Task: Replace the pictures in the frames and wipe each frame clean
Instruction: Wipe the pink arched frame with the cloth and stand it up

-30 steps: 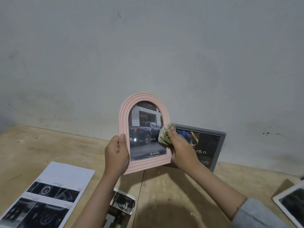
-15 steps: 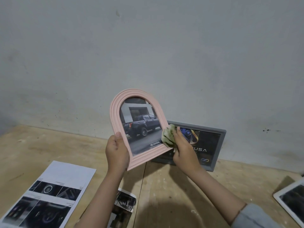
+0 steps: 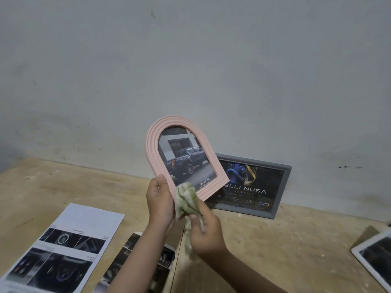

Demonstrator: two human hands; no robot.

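A pink arched frame [image 3: 153, 144] with a picture of a dark pickup truck is held up above the wooden table, tilted to the left. My left hand [image 3: 159, 200] grips its lower left edge, thumb on the front. My right hand [image 3: 206, 231] holds a crumpled green-and-white cloth [image 3: 187, 200] pressed against the frame's bottom edge. Behind stands a grey rectangular frame [image 3: 284, 187] with a dark logo picture, leaning on the wall.
On the wooden table [image 3: 275, 250], a printed sheet with car photos [image 3: 69, 240] lies at the left, and a smaller dark print [image 3: 137, 261] lies under my left forearm. A white frame [image 3: 372, 259] sits at the right edge. The grey wall [image 3: 190, 70] rises close behind.
The cloth and my right hand moved from the frame's right side down to its bottom edge. The pink frame tilted further left and shifted slightly.
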